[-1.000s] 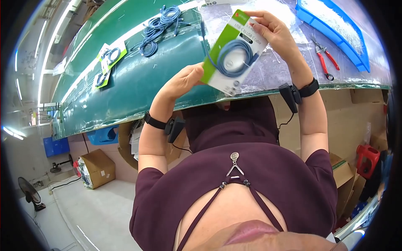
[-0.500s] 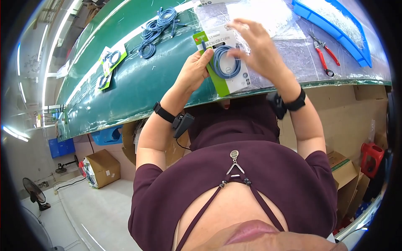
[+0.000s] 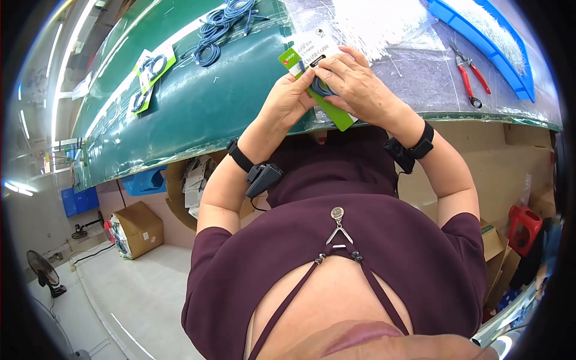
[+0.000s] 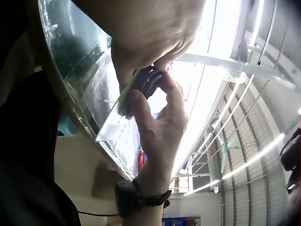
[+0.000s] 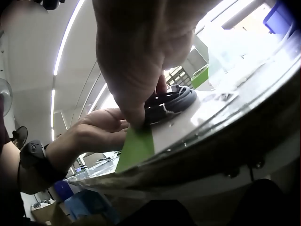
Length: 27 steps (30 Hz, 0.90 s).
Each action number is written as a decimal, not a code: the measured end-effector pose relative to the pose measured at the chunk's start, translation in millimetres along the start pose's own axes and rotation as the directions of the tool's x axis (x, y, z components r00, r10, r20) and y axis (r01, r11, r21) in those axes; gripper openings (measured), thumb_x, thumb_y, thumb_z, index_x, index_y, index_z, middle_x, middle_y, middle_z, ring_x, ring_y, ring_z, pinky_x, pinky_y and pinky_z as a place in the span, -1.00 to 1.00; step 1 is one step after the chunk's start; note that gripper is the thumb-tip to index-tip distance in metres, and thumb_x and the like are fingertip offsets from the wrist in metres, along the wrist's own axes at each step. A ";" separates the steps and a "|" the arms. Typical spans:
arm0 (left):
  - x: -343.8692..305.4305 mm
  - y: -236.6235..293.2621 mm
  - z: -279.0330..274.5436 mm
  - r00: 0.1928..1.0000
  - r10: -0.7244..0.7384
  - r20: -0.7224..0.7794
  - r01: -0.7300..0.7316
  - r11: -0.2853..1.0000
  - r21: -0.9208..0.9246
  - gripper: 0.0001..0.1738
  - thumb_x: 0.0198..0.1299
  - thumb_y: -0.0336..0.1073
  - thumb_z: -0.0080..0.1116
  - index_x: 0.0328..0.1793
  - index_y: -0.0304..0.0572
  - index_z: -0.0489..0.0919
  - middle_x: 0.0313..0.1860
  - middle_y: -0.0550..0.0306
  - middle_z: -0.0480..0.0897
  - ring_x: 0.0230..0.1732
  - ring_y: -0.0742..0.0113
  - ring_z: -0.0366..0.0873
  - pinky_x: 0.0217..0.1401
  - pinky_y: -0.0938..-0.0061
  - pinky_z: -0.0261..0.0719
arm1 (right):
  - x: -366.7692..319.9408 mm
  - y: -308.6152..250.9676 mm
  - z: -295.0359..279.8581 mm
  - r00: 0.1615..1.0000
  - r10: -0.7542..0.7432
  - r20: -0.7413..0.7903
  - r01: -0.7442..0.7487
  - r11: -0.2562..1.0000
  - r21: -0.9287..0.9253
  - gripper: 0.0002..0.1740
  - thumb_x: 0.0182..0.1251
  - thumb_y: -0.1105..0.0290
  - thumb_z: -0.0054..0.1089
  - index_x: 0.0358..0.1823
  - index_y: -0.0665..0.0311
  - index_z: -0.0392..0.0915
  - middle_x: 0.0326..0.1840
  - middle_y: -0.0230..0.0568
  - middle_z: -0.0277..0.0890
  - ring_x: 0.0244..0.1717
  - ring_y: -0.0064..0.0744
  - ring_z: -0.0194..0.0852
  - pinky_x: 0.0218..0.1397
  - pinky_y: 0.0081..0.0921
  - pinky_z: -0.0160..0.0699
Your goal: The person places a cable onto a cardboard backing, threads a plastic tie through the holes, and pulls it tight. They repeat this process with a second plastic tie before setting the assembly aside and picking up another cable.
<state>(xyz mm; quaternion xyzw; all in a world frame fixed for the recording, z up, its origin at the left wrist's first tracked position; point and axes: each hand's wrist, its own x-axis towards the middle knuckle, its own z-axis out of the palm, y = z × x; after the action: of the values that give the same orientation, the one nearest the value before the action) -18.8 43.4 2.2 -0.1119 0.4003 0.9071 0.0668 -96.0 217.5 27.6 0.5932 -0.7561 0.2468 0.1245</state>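
A green-and-white cable card (image 3: 337, 115), printed for a USB-C cable, is held tilted above the front edge of the table. My left hand (image 3: 289, 101) grips its left side, thumb on the printed face. A coiled blue cable (image 5: 171, 107) lies against the card, a small white tie around it. My right hand (image 3: 360, 87) covers much of the coil from the right. In the left wrist view, the right thumb and fingers (image 4: 171, 96) pinch the coil from both sides.
Several loose blue cables (image 3: 225, 27) lie bundled at the back of the green table. Carded cables (image 3: 153, 66) are at the left. Red-handled pliers (image 3: 471, 75) rest right of the hands, beside a blue tray (image 3: 480, 36) of white ties. More white ties (image 3: 378, 24) are spread behind.
The right hand let go of the card's top corner, swung clear, then came down onto the coil. The left hand took hold of the card's left side, and the card moved left and tilted.
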 end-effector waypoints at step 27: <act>-7.8 -15.2 18.2 0.980 0.189 -0.067 -0.200 0.955 -0.218 -0.65 0.31 -0.40 0.11 0.19 -0.31 0.41 0.02 -0.04 0.59 0.04 0.10 0.61 0.11 0.14 0.67 | -13.5 8.1 1.0 0.958 0.084 -0.275 -0.123 0.984 -0.126 -0.66 0.06 0.53 0.15 -0.09 0.14 0.66 -0.25 -0.42 0.53 -0.08 -0.41 0.50 0.36 -0.22 0.22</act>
<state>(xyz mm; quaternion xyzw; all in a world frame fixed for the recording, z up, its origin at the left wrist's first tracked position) -10.8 66.8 5.3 -0.0994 0.3060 0.9458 -0.0450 -100.0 229.7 18.5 0.5035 -0.7778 0.2770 0.2545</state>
